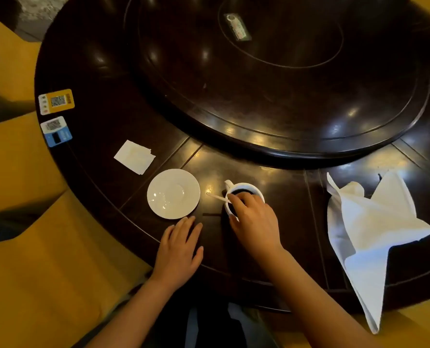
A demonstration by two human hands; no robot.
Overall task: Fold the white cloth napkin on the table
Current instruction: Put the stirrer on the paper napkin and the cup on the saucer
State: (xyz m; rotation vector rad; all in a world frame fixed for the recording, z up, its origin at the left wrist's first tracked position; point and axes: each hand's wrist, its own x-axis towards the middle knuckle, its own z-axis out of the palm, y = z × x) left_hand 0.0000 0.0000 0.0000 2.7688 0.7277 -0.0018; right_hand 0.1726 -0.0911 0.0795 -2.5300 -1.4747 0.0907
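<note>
The white cloth napkin (374, 229) lies loosely spread at the right of the dark round table (296, 222), one long corner hanging over the near edge. My right hand (255, 219) rests on top of a white cup (256, 190) of dark liquid, fingers curled over its rim; a thin white stirrer (217, 197) sticks out from under the fingers. My left hand (180, 252) lies flat on the table near the edge, fingers apart, holding nothing, just below a white saucer (173, 193). Both hands are well left of the napkin.
A small folded white paper napkin (134, 156) lies left of the saucer. Two QR-code cards (56, 101) (56, 131) sit at the table's left edge. A large dark turntable (271, 71) with a small tag (237, 27) fills the centre. Yellow chairs (20, 247) surround the table.
</note>
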